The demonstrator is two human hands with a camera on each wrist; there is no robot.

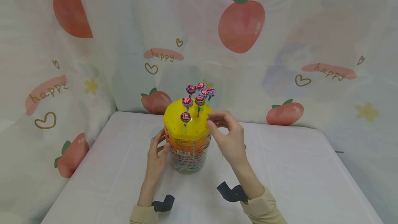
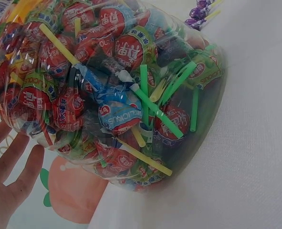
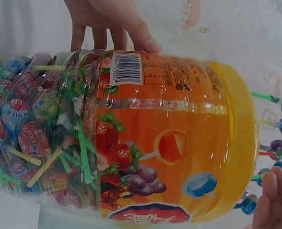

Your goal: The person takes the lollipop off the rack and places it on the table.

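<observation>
A large clear jar of wrapped lollipops stands on the table under a yellow lid. Several lollipops stick up from the lid by their sticks, mostly toward its back and middle. My left hand rests against the jar's left side, thumb and fingers spread along the label. At the lid's right edge is my right hand, thumb and forefinger apart with nothing visible between them. In the right wrist view its fingers are beside the lollipops on the lid.
Purple-wrapped lollipops with yellow sticks lie on the white table beside the jar, mostly hidden behind my right hand in the head view. A fruit-printed curtain hangs around the back and sides.
</observation>
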